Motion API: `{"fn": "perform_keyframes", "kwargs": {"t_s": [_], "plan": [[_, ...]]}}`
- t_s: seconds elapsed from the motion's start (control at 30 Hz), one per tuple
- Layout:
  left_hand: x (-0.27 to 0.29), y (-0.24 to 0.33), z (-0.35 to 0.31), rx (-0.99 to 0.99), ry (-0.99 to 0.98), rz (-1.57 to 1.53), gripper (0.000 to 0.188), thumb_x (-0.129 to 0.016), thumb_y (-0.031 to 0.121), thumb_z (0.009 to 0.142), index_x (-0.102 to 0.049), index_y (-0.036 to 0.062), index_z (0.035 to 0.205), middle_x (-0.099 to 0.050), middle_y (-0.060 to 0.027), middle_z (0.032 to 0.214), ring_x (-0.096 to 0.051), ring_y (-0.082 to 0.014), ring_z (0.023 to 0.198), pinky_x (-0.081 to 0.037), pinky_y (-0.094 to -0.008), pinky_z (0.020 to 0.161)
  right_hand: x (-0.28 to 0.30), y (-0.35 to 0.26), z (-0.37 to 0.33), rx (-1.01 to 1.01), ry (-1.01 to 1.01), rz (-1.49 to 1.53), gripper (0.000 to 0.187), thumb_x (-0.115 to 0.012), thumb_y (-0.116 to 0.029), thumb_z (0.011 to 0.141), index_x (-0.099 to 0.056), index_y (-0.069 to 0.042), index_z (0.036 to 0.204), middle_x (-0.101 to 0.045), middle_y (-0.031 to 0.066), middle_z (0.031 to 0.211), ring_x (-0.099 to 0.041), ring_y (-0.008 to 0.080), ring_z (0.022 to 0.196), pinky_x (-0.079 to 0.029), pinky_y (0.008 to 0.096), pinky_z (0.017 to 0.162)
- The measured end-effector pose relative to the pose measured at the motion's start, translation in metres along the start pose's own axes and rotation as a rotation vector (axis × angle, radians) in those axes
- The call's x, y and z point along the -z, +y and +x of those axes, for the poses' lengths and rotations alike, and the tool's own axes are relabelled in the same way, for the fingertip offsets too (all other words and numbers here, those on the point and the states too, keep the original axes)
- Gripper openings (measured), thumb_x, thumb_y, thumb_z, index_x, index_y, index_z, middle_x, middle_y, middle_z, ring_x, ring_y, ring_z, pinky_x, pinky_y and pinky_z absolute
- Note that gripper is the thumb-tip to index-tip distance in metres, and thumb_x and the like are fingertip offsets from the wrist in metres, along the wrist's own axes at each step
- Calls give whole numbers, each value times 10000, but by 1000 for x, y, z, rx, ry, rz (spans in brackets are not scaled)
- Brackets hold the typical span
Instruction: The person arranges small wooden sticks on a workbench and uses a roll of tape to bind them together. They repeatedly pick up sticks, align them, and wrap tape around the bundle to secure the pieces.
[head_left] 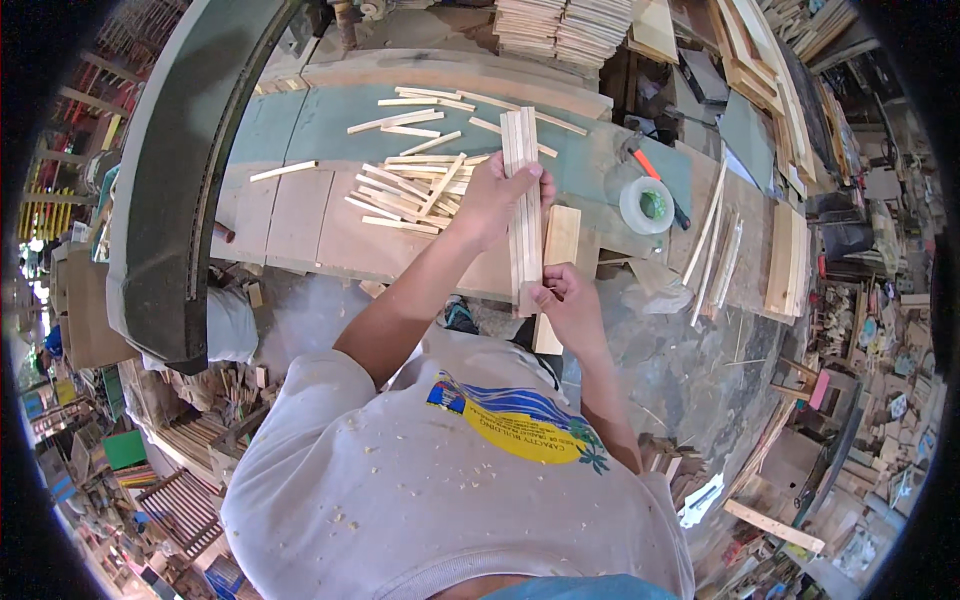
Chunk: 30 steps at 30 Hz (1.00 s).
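Note:
A bundle of long, pale wooden strips (pixel 523 225) stands lengthwise in front of me over the bench's near edge. My left hand (pixel 492 207) is closed around its upper half, thumb across the face and fingertips showing on the far side. Lower down, my right hand (pixel 574 312) is closed with thumb and curled fingers at the bundle's right edge, near its bottom end. A wider pale board (pixel 562 238) lies just right of the bundle, partly hidden behind my right hand. Left of my left hand, many short wooden sticks (pixel 400 192) lie in a loose heap.
The bench (pixel 345 215) carries a clear tape roll (pixel 645 206) and an orange-handled tool (pixel 643 160) at right. Thin strips (pixel 712 255) lie beyond them. A large grey machine arm (pixel 185 150) rises at left. Stacked boards (pixel 555 30) stand at the back.

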<state>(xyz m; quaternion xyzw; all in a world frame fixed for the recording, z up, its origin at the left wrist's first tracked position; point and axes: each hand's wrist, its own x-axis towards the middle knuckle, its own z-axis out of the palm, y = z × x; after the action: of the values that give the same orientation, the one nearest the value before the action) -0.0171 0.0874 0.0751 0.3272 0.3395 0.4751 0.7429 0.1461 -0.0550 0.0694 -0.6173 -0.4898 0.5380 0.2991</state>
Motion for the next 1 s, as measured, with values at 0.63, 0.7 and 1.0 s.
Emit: {"fn": "perform_keyframes", "kwargs": {"t_s": [0.63, 0.7, 1.0], "plan": [[-6, -79, 18, 193, -1002, 1498, 424, -679, 219, 866, -564, -48, 1176, -694, -199, 954, -692, -319, 850, -550, -425, 816, 82, 59, 28, 484, -74, -777, 439, -755, -152, 789, -623, -67, 1199, -576, 107, 1166, -542, 337, 1124, -478, 472, 960], [-14, -94, 18, -55, -862, 1580, 515, -738, 283, 822, -576, 9, 1226, -644, -174, 1104, -630, -363, 1040, -515, -459, 919, 92, 97, 41, 470, 24, -823, 420, -755, -160, 785, -623, -62, 1172, -574, 123, 1161, -543, 347, 1116, -475, 466, 960], [8, -185, 24, -533, -707, 1634, 531, -774, 236, 779, -618, 95, 1266, -580, -71, 1178, -552, -295, 1097, -474, -447, 949, 87, 148, 47, 199, 291, -579, 647, -751, -216, 814, -498, -51, 1386, -525, 154, 1332, -502, 370, 1226, -416, 484, 1032]]}}
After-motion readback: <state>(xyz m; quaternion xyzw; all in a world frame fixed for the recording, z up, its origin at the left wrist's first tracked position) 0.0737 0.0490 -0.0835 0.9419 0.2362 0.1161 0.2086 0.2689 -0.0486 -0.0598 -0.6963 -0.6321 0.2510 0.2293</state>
